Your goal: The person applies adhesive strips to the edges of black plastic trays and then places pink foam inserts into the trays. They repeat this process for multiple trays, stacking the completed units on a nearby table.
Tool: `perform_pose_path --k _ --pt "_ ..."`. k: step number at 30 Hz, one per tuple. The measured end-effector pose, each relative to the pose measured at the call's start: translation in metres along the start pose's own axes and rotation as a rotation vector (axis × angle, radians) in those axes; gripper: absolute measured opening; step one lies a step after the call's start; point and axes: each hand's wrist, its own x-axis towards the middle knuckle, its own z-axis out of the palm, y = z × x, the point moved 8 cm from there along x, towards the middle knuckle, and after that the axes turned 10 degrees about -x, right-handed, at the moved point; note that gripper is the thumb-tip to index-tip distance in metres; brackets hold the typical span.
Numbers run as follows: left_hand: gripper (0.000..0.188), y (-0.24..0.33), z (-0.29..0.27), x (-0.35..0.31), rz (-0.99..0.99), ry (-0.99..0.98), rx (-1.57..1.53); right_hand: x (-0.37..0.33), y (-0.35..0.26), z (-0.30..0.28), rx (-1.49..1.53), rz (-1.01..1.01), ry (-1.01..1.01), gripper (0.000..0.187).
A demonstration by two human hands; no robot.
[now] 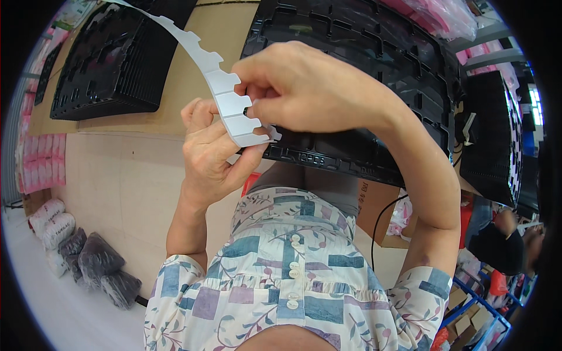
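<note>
- White notched strip (229, 103) was gripped by left hand (209, 155)
- Edge was met by curled right hand (307, 88); grip unclear
- Molded black tray (345, 146) was seen beneath right hand

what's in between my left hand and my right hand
The white notched strip lies between your left hand and right hand, seen in the head view.

White strip (230, 104), tabbed edge, crosswise lines, curving to upper left
</note>
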Motion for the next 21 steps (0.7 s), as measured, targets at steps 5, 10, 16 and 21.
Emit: perform_pose_path --k 5,10,16,21 --pt "0.012 -0.014 -0.004 -0.001 -0.116 -0.022 -0.238 0.000 0.024 -0.009 -0.080 0.084 0.154 0.020" --pt "0.010 -0.047 -0.007 -0.015 -0.276 0.274 -0.865 -0.002 0.016 -0.009 -0.338 0.028 0.175 0.015" --pt "0.017 -0.047 -0.023 -0.021 -0.252 0.476 -1.010 -0.007 0.009 -0.036 -0.119 -0.071 0.430 0.019" --pt "0.014 -0.045 -0.030 -0.023 -0.505 0.694 -1.044 -0.028 -0.025 -0.045 -0.152 -0.123 0.511 0.029"
